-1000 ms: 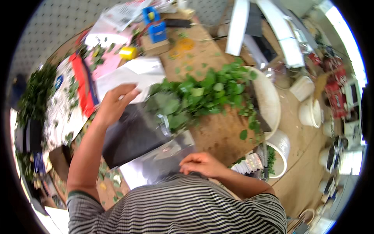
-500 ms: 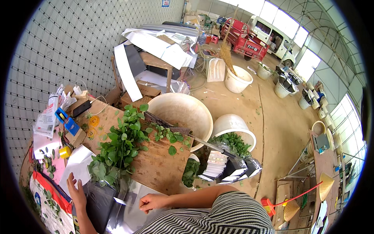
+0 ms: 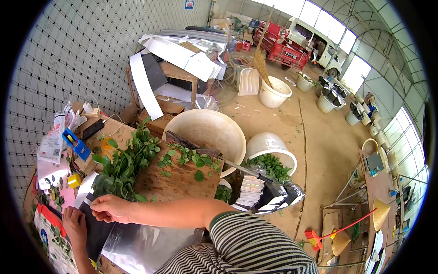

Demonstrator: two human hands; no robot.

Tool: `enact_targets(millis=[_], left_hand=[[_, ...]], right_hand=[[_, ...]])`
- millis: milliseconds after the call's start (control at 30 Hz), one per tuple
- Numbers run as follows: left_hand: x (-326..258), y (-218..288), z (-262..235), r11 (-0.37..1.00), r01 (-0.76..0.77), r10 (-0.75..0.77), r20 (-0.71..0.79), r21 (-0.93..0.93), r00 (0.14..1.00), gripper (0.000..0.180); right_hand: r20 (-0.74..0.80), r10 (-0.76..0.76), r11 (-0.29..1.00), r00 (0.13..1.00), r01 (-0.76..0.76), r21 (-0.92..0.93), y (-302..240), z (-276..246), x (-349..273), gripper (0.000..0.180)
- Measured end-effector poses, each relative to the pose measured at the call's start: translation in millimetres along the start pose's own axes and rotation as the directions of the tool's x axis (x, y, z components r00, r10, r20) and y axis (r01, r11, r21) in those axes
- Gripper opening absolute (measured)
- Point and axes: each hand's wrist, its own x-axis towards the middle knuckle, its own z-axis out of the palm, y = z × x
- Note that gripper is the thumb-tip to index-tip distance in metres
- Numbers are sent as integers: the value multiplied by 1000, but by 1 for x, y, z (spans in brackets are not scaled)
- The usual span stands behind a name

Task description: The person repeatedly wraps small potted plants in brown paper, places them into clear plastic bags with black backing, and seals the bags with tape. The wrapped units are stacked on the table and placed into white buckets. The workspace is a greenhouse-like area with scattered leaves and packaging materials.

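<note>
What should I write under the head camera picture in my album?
Left hand and right hand, close together at a black sheet, near leafy green stems.

Over the last half second, the right hand point(image 3: 108, 208) swings from the clear plastic sleeve point(image 3: 150, 244) near the torso across to the left, and its bent fingers are now over the black sheet point(image 3: 98, 235), just beside the left hand point(image 3: 75, 226). The left hand, spread and raised before, now curls at the sheet's left edge. The leafy bundle point(image 3: 130, 166) shifts left, its foliage now partly hiding the orange bands point(image 3: 108, 144) and more of the white paper point(image 3: 86, 185). Since the first picture, the view swings, bringing conical straw hats point(image 3: 381, 214) into sight at the right.
</note>
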Motion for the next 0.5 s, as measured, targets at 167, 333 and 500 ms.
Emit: enact_targets(millis=[167, 333, 500], left_hand=[[-6, 54, 31, 946, -178, 220, -133, 271, 966, 46], [13, 36, 46, 972, -40, 75, -146, 231, 986, 14], [13, 26, 51, 970, 79, -26, -227, 229, 973, 12]], right_hand=[[-66, -12, 995, 998, 19, 100, 5, -1, 59, 9], [-83, 23, 986, 996, -9, 168, 38, -16, 45, 8], [-157, -31, 998, 987, 22, -59, 92, -38, 20, 12]])
